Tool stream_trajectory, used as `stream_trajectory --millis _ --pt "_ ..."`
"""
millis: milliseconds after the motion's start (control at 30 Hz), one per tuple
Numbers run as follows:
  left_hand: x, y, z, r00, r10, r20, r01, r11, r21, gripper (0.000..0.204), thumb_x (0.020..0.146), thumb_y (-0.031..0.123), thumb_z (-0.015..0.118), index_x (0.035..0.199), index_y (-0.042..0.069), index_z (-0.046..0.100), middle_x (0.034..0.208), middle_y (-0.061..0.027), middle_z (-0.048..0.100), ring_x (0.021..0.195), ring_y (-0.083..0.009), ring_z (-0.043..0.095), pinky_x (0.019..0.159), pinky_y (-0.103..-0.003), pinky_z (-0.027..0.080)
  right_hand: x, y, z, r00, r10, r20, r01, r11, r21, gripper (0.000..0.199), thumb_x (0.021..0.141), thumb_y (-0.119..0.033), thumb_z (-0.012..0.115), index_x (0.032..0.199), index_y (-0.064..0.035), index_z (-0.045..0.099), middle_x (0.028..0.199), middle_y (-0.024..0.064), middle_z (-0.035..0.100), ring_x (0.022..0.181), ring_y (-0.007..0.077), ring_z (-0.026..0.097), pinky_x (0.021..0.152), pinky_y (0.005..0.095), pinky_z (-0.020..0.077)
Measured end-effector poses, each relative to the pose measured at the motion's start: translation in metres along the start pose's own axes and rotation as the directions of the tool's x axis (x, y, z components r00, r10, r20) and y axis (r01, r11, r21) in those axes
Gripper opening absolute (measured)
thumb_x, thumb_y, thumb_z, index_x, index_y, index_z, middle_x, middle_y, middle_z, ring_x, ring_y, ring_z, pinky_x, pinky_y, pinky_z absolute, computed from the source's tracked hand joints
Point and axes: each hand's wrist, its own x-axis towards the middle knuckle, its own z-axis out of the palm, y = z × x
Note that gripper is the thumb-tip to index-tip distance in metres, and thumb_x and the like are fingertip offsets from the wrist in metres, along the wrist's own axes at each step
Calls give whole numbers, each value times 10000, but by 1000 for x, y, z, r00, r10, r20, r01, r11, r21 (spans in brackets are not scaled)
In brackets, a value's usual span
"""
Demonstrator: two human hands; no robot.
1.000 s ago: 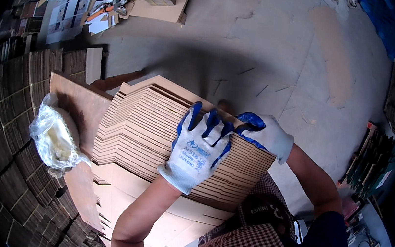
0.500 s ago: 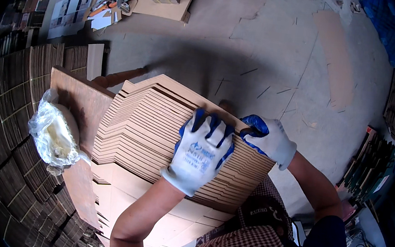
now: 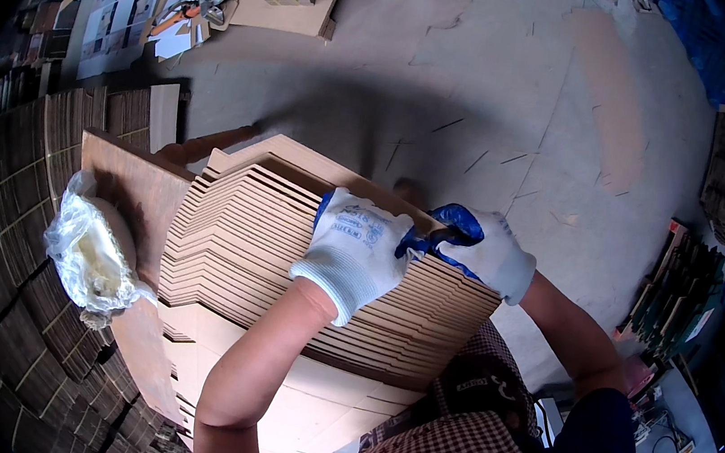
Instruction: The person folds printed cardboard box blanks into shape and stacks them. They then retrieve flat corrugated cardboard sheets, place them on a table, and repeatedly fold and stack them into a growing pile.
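Two gloved hands meet at the far edge of a staggered stack of folded cardboard [image 3: 224, 250], which lies on a wooden table [image 3: 130, 166] in front of the person. The left hand [image 3: 356, 239] lies across the upper layers, back uppermost and fingers bent; its fingertips are hidden, so whether they grip cannot be told. The right hand [image 3: 480, 243], thumb and fingers drawn close together, holds the far sheet [image 3: 286, 152] near its right part. A dark gap separates this sheet from the layers behind it, and the left hand's position presumably steadies those layers. The stepped overlap bares a narrow strip of every piece, perhaps so that each edge can be reached singly. To the left, a dish [image 3: 102, 249] lined with clear plastic and holding a pale substance rests on the table, probably placed there for easy reach. Tied cardboard bundles [image 3: 6, 183] crowd the left side and would restrict movement there. A checked apron [image 3: 435, 448] borders the stack's near right corner; beyond the table, thin dark scraps [image 3: 448, 125] lie on the concrete floor [image 3: 481, 69].
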Motion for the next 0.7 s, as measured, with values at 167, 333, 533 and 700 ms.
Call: stream_trajectory --millis 167,333,533,700 --pt "0 -5 2 999 29 19 -28 999 -37 255 834 268 627 996 93 717 855 -111 716 844 -264 671 922 -387 428 1 -5 0 1000 -1 -20 0 999 -44 258 897 -257 681 1039 -48 630 898 124 681 794 232 659 742 355 528" --pt "-28 2 27 970 86 -228 -45 983 178 290 820 293 644 1043 108 664 958 -76 652 967 -280 599 1003 -426 368 0 -13 1 997 -58 -56 60 998 32 258 884 -252 691 1022 -44 626 875 136 673 761 252 651 713 371 506" --pt "-25 -4 25 950 137 -279 -118 989 85 284 720 233 704 973 110 660 890 -53 642 861 -251 597 877 -425 389 -3 -15 -2 1000 -6 7 6 999 -37 341 891 -287 694 1110 -37 617 949 151 682 824 273 663 763 386 508" --pt "-26 -5 23 998 46 37 -52 984 171 401 933 407 519 1183 114 632 1186 -110 628 1141 -266 552 1031 -440 357 -4 1 -2 1000 -29 1 29 995 -91 537 892 -317 708 1306 -19 540 1056 174 692 911 312 688 849 372 536"
